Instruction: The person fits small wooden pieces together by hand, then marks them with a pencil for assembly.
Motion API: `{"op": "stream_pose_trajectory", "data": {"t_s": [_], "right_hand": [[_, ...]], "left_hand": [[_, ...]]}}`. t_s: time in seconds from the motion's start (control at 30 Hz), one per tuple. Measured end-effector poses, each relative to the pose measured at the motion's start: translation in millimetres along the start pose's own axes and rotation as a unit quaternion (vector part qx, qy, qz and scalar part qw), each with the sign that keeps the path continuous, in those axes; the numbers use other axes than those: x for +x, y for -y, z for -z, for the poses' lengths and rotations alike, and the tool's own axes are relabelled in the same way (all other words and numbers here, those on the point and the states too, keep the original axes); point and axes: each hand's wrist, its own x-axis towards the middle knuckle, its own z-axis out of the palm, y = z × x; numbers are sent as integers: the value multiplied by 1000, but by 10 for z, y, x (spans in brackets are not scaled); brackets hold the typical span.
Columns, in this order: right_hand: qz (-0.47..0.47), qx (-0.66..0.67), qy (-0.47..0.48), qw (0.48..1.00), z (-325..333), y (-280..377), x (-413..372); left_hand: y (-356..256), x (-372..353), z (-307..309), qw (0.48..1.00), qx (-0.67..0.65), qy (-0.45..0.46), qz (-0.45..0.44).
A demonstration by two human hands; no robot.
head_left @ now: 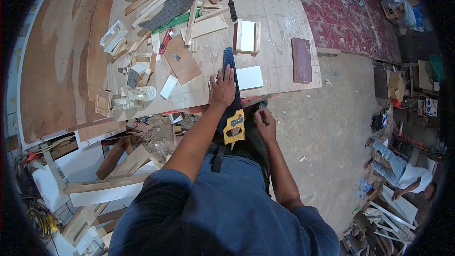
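At the near edge of the plywood-topped workbench (284, 73): one handsaw (231, 73), dark blade lying flat on the sheet, yellow handle (234, 128) overhanging the edge toward the person. Left hand (222, 89): fingers spread, palm pressed flat on the blade, not gripping. Right hand (264, 124): just beside the handle, off the bench, fingers curled together on a small dark stub (267, 123), possibly a pencil; too small to confirm. White rectangular panel (249, 77): just beside the blade, on its right. Small open wooden frame (247, 36), dark brown board (302, 60), heaped offcuts (189, 14): farther back. Progress, by judgement: handle ungripped, blade flat, no kerf visible in sheet or panel; sawing looks unstarted, any marking unconfirmed. Second person (403, 173): on the floor, well apart.
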Motion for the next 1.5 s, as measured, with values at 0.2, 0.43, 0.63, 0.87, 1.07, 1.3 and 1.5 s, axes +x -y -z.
{"op": "stream_pose_trajectory", "data": {"t_s": [0.2, 0.43, 0.63, 0.87, 1.07, 1.3, 1.5], "right_hand": [[197, 17, -14, 980, -270, 583, 710], [283, -54, -25, 957, -582, 587, 1229], [267, -47, -45, 961, -655, 598, 1262], [289, -117, -53, 949, -685, 591, 1323], [293, -123, -68, 946, -723, 538, 1367], [283, -165, -65, 943, -691, 536, 1283], [249, -148, -72, 955, -735, 608, 1321]], "left_hand": [[-23, 36, 118, 999, 14, 30, 5], [-48, 77, 141, 997, 9, 68, 29], [-56, 122, 160, 996, -16, 81, 43], [-70, 151, 329, 988, -47, 137, 50], [-103, 170, 550, 982, -27, 180, 57], [-135, 204, 734, 974, -18, 217, 63], [-108, 214, 559, 977, 8, 205, 51]]}}
